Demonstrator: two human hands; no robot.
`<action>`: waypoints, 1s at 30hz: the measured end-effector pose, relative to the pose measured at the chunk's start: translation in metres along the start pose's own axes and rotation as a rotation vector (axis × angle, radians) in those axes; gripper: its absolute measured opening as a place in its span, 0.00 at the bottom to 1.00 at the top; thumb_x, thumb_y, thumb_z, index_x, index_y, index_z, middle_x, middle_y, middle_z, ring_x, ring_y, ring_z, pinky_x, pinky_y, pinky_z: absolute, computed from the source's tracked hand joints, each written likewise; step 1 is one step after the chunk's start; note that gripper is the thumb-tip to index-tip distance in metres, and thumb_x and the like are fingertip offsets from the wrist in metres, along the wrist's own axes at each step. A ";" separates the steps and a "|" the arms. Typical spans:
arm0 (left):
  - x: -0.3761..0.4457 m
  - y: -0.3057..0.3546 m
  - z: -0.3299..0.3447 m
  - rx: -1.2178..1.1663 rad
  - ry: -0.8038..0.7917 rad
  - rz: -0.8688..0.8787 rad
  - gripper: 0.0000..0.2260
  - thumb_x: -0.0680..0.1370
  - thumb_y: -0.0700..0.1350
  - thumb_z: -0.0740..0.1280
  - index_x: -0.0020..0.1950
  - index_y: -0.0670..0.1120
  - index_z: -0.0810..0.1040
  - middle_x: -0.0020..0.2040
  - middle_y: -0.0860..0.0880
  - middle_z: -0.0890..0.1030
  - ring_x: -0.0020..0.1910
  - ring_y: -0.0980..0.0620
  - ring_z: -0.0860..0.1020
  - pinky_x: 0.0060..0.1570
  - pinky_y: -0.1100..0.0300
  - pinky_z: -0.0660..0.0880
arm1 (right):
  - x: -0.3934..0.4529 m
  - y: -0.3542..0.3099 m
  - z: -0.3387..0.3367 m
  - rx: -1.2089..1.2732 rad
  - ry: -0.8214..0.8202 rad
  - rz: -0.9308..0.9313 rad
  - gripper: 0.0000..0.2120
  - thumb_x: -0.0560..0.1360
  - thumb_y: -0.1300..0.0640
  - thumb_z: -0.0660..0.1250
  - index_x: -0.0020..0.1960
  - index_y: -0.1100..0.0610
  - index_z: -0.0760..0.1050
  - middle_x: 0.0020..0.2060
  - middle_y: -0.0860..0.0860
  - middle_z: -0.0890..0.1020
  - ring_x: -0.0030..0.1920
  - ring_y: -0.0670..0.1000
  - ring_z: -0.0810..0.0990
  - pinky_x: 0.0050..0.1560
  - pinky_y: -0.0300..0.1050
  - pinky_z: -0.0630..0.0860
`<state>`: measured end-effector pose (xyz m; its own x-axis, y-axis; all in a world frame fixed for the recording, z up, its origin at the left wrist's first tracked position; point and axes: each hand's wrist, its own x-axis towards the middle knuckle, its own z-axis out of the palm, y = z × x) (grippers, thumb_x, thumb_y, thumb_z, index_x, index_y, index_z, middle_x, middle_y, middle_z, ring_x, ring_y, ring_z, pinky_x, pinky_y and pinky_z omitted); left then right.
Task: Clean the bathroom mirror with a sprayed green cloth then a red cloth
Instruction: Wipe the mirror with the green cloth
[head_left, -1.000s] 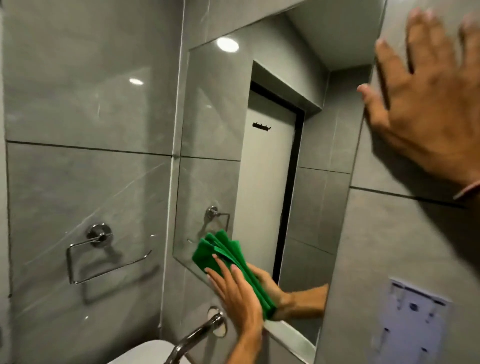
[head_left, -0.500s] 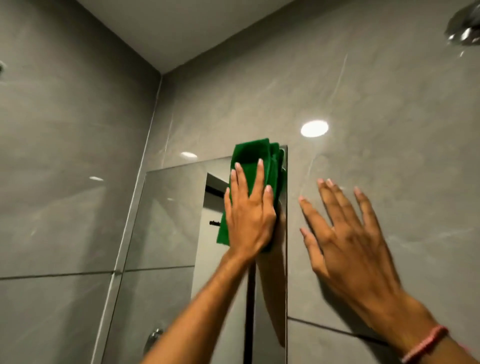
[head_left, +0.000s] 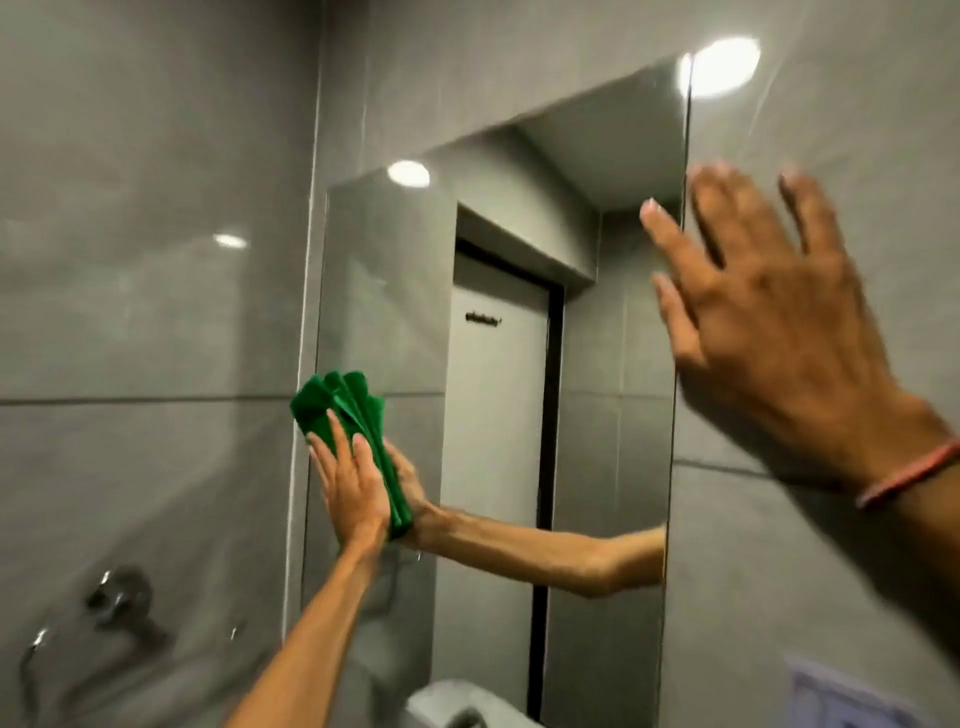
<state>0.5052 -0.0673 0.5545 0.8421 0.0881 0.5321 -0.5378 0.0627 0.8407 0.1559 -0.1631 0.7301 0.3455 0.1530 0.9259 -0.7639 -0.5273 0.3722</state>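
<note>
A tall frameless mirror (head_left: 498, 415) hangs on the grey tiled wall. My left hand (head_left: 353, 488) presses a folded green cloth (head_left: 332, 402) flat against the mirror's left edge, about halfway up. The cloth's folds fan out above my fingertips. My right hand (head_left: 769, 332) is spread open with fingers apart, flat on the wall tile beside the mirror's right edge, and holds nothing. A pink band circles its wrist. The mirror reflects my arm, the cloth and a white door. No red cloth is in view.
A chrome towel ring (head_left: 111, 597) is fixed to the left wall, low down and blurred. A white basin edge (head_left: 457, 701) shows below the mirror. A pale wall plate (head_left: 841, 696) sits at the lower right.
My left hand has swept the green cloth from the mirror's top right corner down to its left edge. My right hand has stayed spread on the wall to the right.
</note>
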 end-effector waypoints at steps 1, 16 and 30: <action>-0.042 -0.023 -0.003 -0.002 0.004 -0.052 0.23 0.86 0.50 0.51 0.81 0.54 0.51 0.84 0.43 0.47 0.83 0.46 0.47 0.80 0.46 0.48 | -0.001 -0.001 0.001 0.012 -0.001 0.007 0.28 0.85 0.45 0.49 0.82 0.53 0.57 0.81 0.61 0.62 0.82 0.60 0.61 0.81 0.65 0.55; -0.122 0.243 0.053 -0.244 -0.033 0.098 0.28 0.83 0.57 0.54 0.82 0.55 0.49 0.84 0.44 0.46 0.83 0.48 0.44 0.80 0.46 0.43 | -0.024 0.073 -0.064 0.570 0.190 -0.049 0.16 0.81 0.54 0.65 0.62 0.61 0.84 0.65 0.57 0.83 0.66 0.57 0.81 0.70 0.47 0.74; -0.132 0.316 0.062 -0.311 -0.184 1.363 0.40 0.78 0.55 0.69 0.80 0.38 0.51 0.81 0.38 0.60 0.81 0.45 0.60 0.76 0.46 0.64 | 0.054 0.094 -0.087 1.192 -0.129 0.676 0.20 0.71 0.50 0.79 0.57 0.60 0.81 0.53 0.58 0.87 0.55 0.60 0.87 0.61 0.60 0.82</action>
<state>0.2267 -0.1208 0.7559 -0.3589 0.1289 0.9244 -0.8899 0.2514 -0.3806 0.0553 -0.1315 0.8204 0.1950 -0.4608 0.8658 0.1007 -0.8687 -0.4851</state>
